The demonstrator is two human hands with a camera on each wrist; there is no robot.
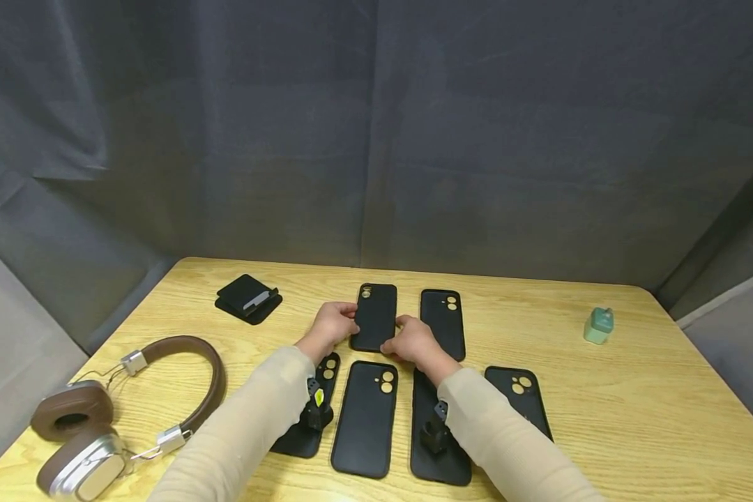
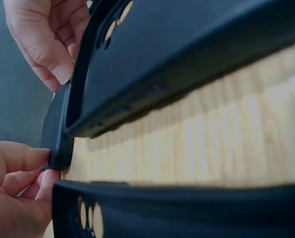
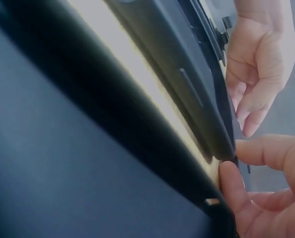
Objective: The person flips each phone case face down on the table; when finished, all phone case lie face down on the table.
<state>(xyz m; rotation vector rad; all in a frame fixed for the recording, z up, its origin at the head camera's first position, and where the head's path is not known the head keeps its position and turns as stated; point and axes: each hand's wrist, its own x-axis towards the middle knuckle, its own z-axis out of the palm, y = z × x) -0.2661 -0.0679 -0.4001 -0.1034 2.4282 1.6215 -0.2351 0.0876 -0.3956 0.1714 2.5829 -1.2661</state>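
Both hands hold a black phone case [image 1: 376, 315] with two camera holes at its upper left, at the back middle of the table. My left hand [image 1: 334, 324] pinches its left edge. On the right edge, near the lower corner, the thumb and fingers of my right hand [image 1: 412, 340] grip it. The left wrist view shows the left hand [image 2: 18, 183] pinching the case's end between thumb and finger. A second black case [image 1: 442, 324] lies just right of the right hand. Nearer cases fill much of both wrist views.
Closer to me lie more black cases: one [image 1: 298, 443] partly under the left forearm, a middle one [image 1: 365, 422], one [image 1: 439, 464] below the right wrist, another [image 1: 521, 397] farther right. Brown headphones [image 1: 216, 376] and a black folding stand [image 1: 247, 298] sit left. A small green box [image 1: 599, 325] stands right.
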